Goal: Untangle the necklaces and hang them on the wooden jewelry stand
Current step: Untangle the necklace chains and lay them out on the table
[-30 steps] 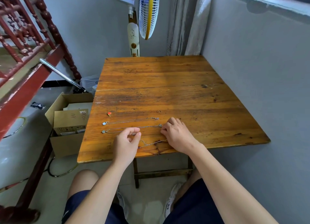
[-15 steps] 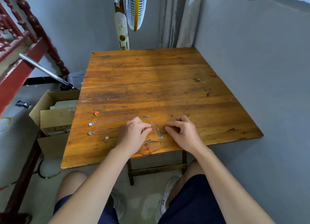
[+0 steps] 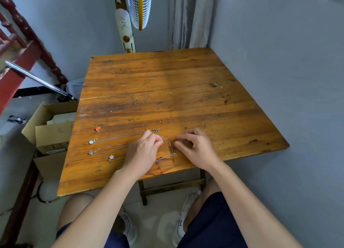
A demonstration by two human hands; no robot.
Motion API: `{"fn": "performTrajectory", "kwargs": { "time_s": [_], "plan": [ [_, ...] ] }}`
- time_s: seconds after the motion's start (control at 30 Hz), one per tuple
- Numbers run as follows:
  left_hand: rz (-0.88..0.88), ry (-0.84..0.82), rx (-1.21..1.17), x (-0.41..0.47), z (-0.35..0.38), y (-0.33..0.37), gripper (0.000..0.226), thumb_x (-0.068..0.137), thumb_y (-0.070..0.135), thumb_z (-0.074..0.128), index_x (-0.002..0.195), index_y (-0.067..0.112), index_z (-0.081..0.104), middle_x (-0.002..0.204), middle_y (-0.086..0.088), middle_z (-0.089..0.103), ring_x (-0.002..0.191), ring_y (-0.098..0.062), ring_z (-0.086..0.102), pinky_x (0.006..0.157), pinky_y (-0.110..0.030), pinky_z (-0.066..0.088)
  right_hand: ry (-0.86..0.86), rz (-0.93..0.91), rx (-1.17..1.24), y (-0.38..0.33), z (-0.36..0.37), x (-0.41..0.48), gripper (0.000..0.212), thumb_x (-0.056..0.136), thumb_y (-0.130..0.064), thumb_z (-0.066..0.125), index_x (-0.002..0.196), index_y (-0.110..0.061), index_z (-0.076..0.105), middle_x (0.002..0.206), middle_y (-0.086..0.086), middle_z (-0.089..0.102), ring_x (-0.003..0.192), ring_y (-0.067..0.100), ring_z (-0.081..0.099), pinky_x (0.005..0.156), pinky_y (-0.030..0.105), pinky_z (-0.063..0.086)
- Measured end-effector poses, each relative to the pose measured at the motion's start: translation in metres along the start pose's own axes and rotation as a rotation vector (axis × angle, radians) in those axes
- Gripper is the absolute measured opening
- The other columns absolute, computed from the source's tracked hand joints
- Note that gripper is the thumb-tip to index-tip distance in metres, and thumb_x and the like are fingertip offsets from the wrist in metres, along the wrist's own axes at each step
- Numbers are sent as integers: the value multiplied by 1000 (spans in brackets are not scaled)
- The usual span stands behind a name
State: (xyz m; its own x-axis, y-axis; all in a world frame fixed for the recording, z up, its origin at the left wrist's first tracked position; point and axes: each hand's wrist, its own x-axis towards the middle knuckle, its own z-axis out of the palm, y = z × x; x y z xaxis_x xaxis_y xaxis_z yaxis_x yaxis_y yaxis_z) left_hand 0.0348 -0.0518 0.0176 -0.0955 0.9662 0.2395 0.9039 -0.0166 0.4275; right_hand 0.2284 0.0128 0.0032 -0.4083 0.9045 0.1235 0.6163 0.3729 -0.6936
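The desk [image 3: 167, 91] is orange-brown wood with darker streaks and grain lines. Thin silver chains lie on it; one pendant [image 3: 97, 129] is red-orange, two [image 3: 91, 141] are pale blue-grey, and one [image 3: 111, 157] is white (flower-like). The shorts [image 3: 210, 227] are navy, the fan [image 3: 138, 8] white with a yellow rim.

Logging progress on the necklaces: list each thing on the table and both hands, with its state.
Red-pendant necklace: laid out straight.
Two blue-pendant necklaces: laid out straight, parallel.
White flower-pendant necklace: chain partly under left hand.
Loose chain: crooked, between the hands.
Left hand: fingers curled on table.
Right hand: fingertips pinched at chain.
Jewelry stand: not visible.
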Motion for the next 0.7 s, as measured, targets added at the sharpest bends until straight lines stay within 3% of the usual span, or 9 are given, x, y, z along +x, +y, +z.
{"fn": "performTrajectory", "kwargs": {
  "time_s": [0.13,0.23,0.37,0.47,0.6,0.7],
  "plan": [
    [22,49,-119,-2,-4,1,15,97,28,55,96,20,68,89,12,53,72,-13,56,53,-29,47,-61,-46,-134,-11,5,4,38,86,-63,61,119,-45,68,108,-9,49,111,15,43,93,38,32],
    [26,67,-166,-3,-7,3,13,96,26,56,95,19,68,88,12,52,72,-13,56,54,-32,48,-82,-76,-150,-14,8,5,29,89,-58,61,111,-43,72,107,-12,48,111,15,42,93,39,30],
    [-54,73,-246,-5,-9,0,13,97,23,56,95,17,68,89,10,53,78,-7,55,62,-23,46,-117,-20,50,-13,0,5,19,90,-52,61,97,-39,73,104,-15,59,111,12,47,101,44,31],
    [-188,87,-412,-10,-13,1,11,96,22,57,93,20,68,89,10,55,82,-2,54,68,-15,40,-153,12,192,-14,-7,3,27,90,-59,56,89,-36,71,95,-22,66,104,10,57,103,50,40],
    [-428,129,-738,-20,-24,0,17,92,23,64,107,32,68,93,6,64,83,-6,59,76,-19,51,-126,160,503,-31,-10,-1,26,99,-43,55,96,-21,70,94,-4,72,90,10,65,86,28,48],
    [-571,162,-1096,-30,-33,-5,37,91,9,65,124,25,63,88,1,65,78,-12,57,82,-25,53,-10,273,677,-43,-6,0,36,99,-44,53,96,-13,70,87,-8,70,88,4,63,87,25,44]
  ]
}}
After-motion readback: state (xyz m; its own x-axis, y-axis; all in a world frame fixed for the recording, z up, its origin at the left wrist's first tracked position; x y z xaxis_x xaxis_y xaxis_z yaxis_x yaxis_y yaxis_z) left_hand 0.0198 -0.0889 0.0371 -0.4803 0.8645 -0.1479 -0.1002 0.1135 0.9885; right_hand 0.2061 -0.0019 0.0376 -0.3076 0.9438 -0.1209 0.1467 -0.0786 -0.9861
